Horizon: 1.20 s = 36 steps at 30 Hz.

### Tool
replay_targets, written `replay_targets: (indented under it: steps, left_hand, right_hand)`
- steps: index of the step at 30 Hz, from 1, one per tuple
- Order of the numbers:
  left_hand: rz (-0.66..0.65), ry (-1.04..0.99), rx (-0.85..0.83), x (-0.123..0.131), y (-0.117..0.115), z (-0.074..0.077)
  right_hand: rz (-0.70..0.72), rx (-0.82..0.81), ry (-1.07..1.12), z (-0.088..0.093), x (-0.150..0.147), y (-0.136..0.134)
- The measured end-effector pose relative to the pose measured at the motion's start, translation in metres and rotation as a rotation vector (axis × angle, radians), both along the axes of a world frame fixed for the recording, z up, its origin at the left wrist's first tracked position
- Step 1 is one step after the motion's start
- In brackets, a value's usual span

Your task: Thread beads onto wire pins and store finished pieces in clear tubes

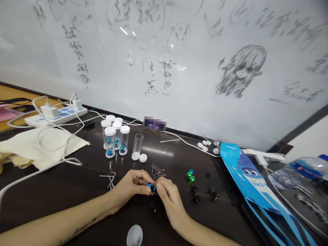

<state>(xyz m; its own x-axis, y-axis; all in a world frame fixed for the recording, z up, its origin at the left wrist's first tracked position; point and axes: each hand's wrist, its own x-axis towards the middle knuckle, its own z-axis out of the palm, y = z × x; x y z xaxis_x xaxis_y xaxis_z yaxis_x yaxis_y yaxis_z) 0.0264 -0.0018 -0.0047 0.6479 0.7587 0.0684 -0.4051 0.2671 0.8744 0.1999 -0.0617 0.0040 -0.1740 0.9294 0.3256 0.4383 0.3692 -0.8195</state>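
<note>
Near the middle of the table, my left hand (135,184) pinches a small blue metal part (150,185) with a dark piece on it. The fingertips of my right hand (170,198) close on the other side of the same part. A thin metal rod shows between my left thumb and fingers. Just beyond my hands lie several thin metal pins (157,172). Bent hex keys (112,177) rest to the left of my left hand. A small black part (154,211) lies below the fingers, and a white round cup-like piece (134,235) is nearer to me.
Clear tubes with white caps (110,143) stand at the back left, several with blue parts inside. Beside them is an uncapped tube (138,145) with a loose cap (143,158). Green parts (190,176), black parts (196,199), a blue bag (246,171) and bottles lie right; a power strip (60,116) left.
</note>
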Motion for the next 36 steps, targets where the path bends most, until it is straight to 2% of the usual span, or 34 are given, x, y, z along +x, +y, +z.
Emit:
replay_targets:
  steps: [9,16,23,31,36]
  left_hand:
    - [0.048,0.0,-0.013,-0.001,0.0009,-0.0003]
    - [0.008,-0.004,0.011,-0.0008,-0.0001,-0.0016]
    - [0.048,0.008,-0.013,-0.0012,0.0019,0.0002]
    - [-0.011,-0.008,0.009,-0.001,-0.0009,-0.001]
    - [0.038,0.02,-0.01,-0.0007,0.0003,0.0011]
  right_hand:
    - [-0.05,0.023,-0.011,0.0014,-0.001,0.0004]
    - [0.005,0.02,-0.056,0.0026,-0.0008,0.0003]
    - [-0.043,0.057,0.027,-0.003,-0.0013,0.0008]
    - [-0.003,0.024,-0.066,0.0027,-0.0003,-0.0013]
    - [-0.022,0.047,-0.039,0.0019,-0.0009,-0.0013]
